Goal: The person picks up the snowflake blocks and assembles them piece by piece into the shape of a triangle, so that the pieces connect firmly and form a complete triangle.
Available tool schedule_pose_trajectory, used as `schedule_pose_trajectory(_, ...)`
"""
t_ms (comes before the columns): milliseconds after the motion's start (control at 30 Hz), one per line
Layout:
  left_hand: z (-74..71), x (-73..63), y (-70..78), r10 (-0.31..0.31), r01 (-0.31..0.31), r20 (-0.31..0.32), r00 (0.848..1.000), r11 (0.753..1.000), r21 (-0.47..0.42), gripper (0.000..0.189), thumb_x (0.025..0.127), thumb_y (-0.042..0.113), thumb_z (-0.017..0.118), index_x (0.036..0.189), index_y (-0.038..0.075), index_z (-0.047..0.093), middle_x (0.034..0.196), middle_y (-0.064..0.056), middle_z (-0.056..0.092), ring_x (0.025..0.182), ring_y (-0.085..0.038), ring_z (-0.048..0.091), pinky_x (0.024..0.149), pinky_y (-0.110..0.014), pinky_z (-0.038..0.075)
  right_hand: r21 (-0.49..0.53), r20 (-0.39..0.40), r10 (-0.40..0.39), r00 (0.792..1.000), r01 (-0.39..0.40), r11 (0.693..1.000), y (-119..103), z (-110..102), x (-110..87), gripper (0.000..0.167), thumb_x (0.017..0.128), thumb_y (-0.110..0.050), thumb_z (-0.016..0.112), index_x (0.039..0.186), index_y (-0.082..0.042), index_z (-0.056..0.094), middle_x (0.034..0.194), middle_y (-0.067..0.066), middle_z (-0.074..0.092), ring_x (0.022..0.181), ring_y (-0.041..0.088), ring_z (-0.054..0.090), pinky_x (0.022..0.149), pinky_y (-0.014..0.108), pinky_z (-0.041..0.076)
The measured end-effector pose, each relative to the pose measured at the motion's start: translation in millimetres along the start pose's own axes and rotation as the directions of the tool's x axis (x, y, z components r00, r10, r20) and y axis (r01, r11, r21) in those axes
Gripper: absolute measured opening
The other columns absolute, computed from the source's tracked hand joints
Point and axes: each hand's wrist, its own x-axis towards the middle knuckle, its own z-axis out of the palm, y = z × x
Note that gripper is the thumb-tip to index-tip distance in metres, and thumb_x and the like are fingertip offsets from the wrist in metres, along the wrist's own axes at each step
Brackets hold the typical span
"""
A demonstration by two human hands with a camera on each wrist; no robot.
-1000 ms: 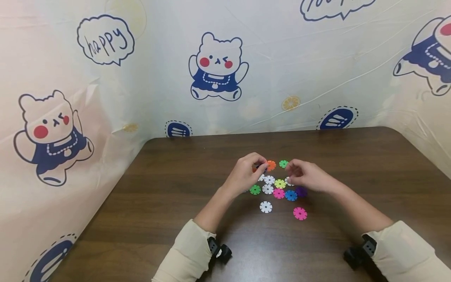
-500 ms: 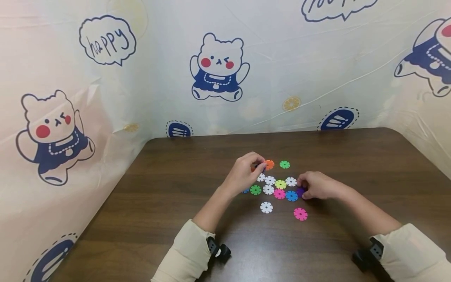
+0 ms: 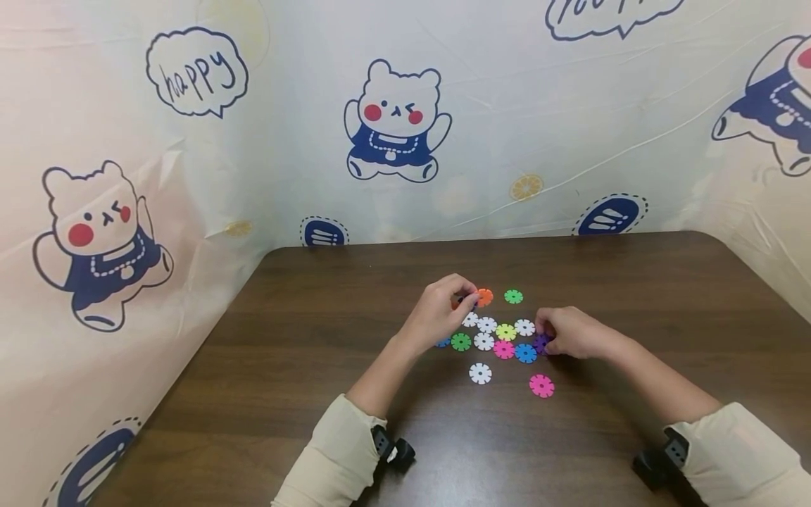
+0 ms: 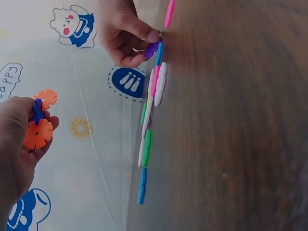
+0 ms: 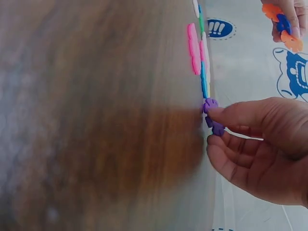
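Observation:
My left hand (image 3: 439, 307) is raised above the far-left side of a group of notched plastic discs. It pinches a joined piece: orange discs (image 4: 38, 134) with a blue disc (image 4: 38, 111) between them. To the right, my right hand (image 3: 575, 333) pinches a purple disc (image 5: 211, 106) between thumb and fingers, one edge tipped up from the table. Beside that purple disc lies a blue disc (image 3: 525, 353), with a white disc (image 3: 524, 327) just behind. A pink disc (image 3: 504, 351) and a yellow disc (image 3: 505, 332) lie further left.
A green disc (image 3: 514, 296) lies at the back. In front are a lone white disc (image 3: 480, 374) and a pink disc (image 3: 541, 386). More white discs (image 3: 484, 341) and a green disc (image 3: 461, 342) lie left. The brown table (image 3: 304, 296) meets a printed curtain (image 3: 266, 155).
My right hand has moved right and nearer, from beside the green disc to the purple disc, and now pinches it. My left hand has stayed almost still with its joined discs.

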Motion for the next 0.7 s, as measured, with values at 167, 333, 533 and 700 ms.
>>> schedule_pose_trajectory(167,0.6,0.0,-0.5,0.003,-0.003,0.000,1.000,1.000,-0.001,0.009,0.088,0.009,0.063,0.094,0.003,0.063,0.090,-0.004,0.059,0.073,-0.011,0.053,0.066,-0.015,0.048,0.020,-0.097,-0.010,0.995,0.012,1.000,-1,-2,0.9,0.015,0.079,0.004,0.066,0.088,-0.005,0.059,0.074,0.003,0.052,0.068,0.019,0.048,0.060,0.029,0.045)
schedule_pose_trajectory(333,1.7,-0.7,-2.0,0.007,-0.007,0.004,1.000,1.000,0.004,0.010,0.088,0.010,0.064,0.094,0.003,0.063,0.090,-0.003,0.059,0.073,-0.010,0.054,0.066,-0.014,0.047,0.097,-0.205,0.005,0.979,0.015,0.995,-4,-4,2.7,0.012,0.080,0.002,0.064,0.090,-0.001,0.060,0.075,0.005,0.054,0.066,0.018,0.048,0.057,0.029,0.045)
schedule_pose_trajectory(533,2.6,-2.2,-1.5,0.010,-0.010,0.012,1.000,1.000,0.006,0.009,0.087,0.010,0.064,0.094,0.003,0.063,0.089,-0.003,0.059,0.072,-0.009,0.053,0.065,-0.014,0.047,0.263,-0.330,0.050,0.943,0.041,0.964,-13,-3,1.6,0.015,0.083,-0.001,0.064,0.097,0.002,0.059,0.080,0.008,0.058,0.069,0.020,0.053,0.060,0.027,0.049)
schedule_pose_trajectory(700,4.0,-1.7,-1.4,0.014,-0.014,0.026,1.000,1.000,0.018,0.009,0.088,0.010,0.064,0.093,0.003,0.064,0.088,-0.004,0.059,0.073,-0.008,0.053,0.066,-0.014,0.047,0.368,-0.415,0.097,0.905,0.069,0.927,-20,0,0.1,0.017,0.084,-0.002,0.065,0.099,0.003,0.059,0.085,0.012,0.060,0.073,0.022,0.057,0.061,0.023,0.050)
